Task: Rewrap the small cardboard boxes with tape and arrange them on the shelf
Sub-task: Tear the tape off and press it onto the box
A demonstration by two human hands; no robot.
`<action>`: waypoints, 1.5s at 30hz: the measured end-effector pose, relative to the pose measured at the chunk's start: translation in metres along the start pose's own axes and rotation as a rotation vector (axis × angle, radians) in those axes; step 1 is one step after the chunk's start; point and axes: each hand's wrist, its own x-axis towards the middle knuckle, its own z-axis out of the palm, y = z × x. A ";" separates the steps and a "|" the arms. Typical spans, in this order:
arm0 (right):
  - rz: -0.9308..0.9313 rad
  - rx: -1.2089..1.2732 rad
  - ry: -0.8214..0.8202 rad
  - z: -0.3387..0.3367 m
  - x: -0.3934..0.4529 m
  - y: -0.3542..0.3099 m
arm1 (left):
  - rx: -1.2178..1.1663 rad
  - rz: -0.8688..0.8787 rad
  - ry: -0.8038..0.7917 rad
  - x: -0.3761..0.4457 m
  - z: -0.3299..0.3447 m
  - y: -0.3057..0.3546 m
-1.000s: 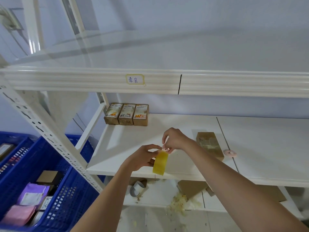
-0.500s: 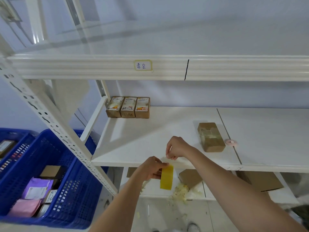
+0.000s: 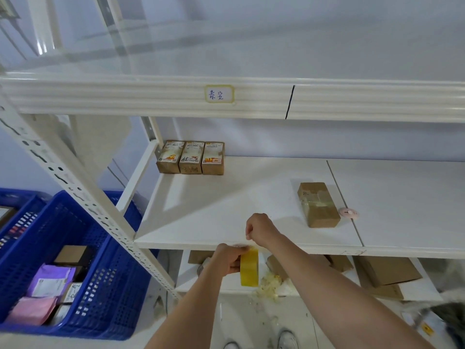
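My left hand [image 3: 227,258] grips a yellow roll of tape [image 3: 249,267] just below the front edge of the white shelf [image 3: 226,210]. Just above the roll, my right hand [image 3: 260,229] pinches the clear tape end; the strip itself is too thin to make out. A brown cardboard box [image 3: 318,204], partly wrapped in tape, lies on the shelf to the right of my hands. At the back left of the shelf, three labelled small boxes [image 3: 191,157] stand in a row.
A small pink round object [image 3: 348,212] lies beside the brown box. Blue crates [image 3: 75,268] with packets and boxes stand at the left. Cardboard boxes [image 3: 385,273] and tape scraps [image 3: 269,285] lie on the lower shelf. A labelled upper shelf beam [image 3: 219,96] runs overhead.
Both hands and the tape roll have dropped from above the shelf surface to its front edge. The camera view has shifted, so the shelf appears higher and the floor shows.
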 end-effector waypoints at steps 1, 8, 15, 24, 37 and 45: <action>-0.001 -0.003 -0.007 0.001 0.002 0.000 | 0.007 0.006 0.030 0.001 0.000 0.001; -0.035 -0.016 -0.016 -0.006 0.018 -0.007 | 0.180 0.024 0.244 0.012 -0.001 0.006; -0.029 -0.115 -0.073 -0.005 0.026 -0.008 | 0.391 0.099 0.293 0.018 0.002 -0.006; -0.050 -0.154 -0.163 -0.018 0.028 0.000 | 0.037 0.055 0.014 0.022 0.000 -0.025; -0.077 -0.105 -0.076 0.000 0.028 0.001 | 0.156 0.033 0.149 0.028 0.001 -0.013; -0.116 -0.203 -0.003 0.009 0.022 0.002 | 0.143 0.007 0.158 0.028 0.002 -0.016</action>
